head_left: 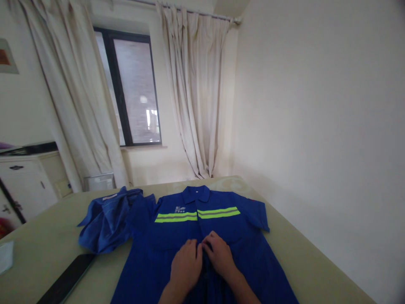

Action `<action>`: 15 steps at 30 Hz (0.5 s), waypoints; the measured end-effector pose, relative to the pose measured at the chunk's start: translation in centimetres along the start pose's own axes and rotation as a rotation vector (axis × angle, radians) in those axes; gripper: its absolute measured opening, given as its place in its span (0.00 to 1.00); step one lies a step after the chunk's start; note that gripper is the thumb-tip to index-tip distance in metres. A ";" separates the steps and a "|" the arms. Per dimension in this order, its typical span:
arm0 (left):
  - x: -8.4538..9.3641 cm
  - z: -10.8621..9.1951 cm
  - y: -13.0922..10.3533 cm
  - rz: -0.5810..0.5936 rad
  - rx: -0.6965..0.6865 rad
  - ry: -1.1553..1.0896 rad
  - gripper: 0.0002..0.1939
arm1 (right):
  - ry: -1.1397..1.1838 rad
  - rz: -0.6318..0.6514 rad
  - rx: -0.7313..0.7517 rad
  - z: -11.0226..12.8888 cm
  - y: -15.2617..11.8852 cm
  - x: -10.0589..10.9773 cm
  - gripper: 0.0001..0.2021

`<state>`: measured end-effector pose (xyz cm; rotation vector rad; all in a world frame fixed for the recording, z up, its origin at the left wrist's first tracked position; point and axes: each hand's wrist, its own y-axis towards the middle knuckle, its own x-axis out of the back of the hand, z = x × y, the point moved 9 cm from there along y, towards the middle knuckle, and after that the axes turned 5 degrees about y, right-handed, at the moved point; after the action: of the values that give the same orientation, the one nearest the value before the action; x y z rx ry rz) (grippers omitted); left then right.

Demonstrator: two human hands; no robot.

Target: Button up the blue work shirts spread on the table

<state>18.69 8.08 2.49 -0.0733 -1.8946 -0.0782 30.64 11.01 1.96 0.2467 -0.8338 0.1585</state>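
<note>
A blue short-sleeved work shirt (256,253) lies face up in front of me, its collar pointing away. Yellow-green bands with a grey stripe run across the chest, and a small pale print marks one side. Over the front opening, below the bands, my left hand (187,264) and my right hand (220,253) almost meet. The fingers of both are bent and pressed together on the edges of the placket (205,264). Whatever lies between the fingertips is too small to make out.
A crumpled blue garment (106,223) lies left of the shirt, touching its sleeve. Nearer me is a long dark flat object (68,280). A pale item (6,256) sits at the table's (316,261) left edge. A wall (332,147) runs along the right side.
</note>
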 end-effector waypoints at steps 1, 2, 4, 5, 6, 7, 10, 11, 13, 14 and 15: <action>0.4 0.3 0.8 -0.037 0.065 0.005 0.22 | 0.010 0.005 0.011 -0.1 0.0 0.0 0.10; 0.5 0.5 1.4 -0.066 0.107 0.012 0.20 | 0.019 0.010 0.017 -0.2 0.0 -0.1 0.11; 0.2 0.5 2.2 -0.119 0.112 -0.001 0.17 | 0.039 -0.006 0.007 -0.4 -0.1 -0.1 0.11; 0.0 0.4 2.4 -0.137 0.089 -0.030 0.16 | 0.054 -0.025 -0.004 -0.5 -0.1 -0.1 0.12; -0.3 0.5 2.5 -0.147 0.068 -0.068 0.16 | 0.076 -0.049 -0.014 -0.6 -0.1 0.0 0.12; -0.6 0.6 2.5 -0.145 0.054 -0.110 0.16 | 0.103 -0.075 -0.020 -0.6 -0.1 0.2 0.12; -1.0 1.3 2.5 -0.127 0.058 -0.213 0.14 | 0.176 -0.136 -0.001 -0.1 -0.1 0.8 0.11; -0.9 1.5 2.4 -0.138 0.055 -0.232 0.14 | 0.199 -0.140 0.015 0.1 -0.1 1.0 0.11; -0.6 1.4 2.4 -0.183 0.026 -0.277 0.14 | 0.249 -0.130 0.049 0.6 0.0 1.2 0.10; -0.5 1.3 2.4 -0.211 0.004 -0.310 0.14 | 0.274 -0.124 0.061 0.7 0.1 1.3 0.10; -0.3 1.2 2.4 -0.238 -0.018 -0.348 0.14 | 0.295 -0.124 0.069 0.8 0.1 1.4 0.10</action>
<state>17.88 10.58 1.83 0.1355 -2.2445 -0.2580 30.98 10.92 3.54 0.3302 -0.5191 0.1038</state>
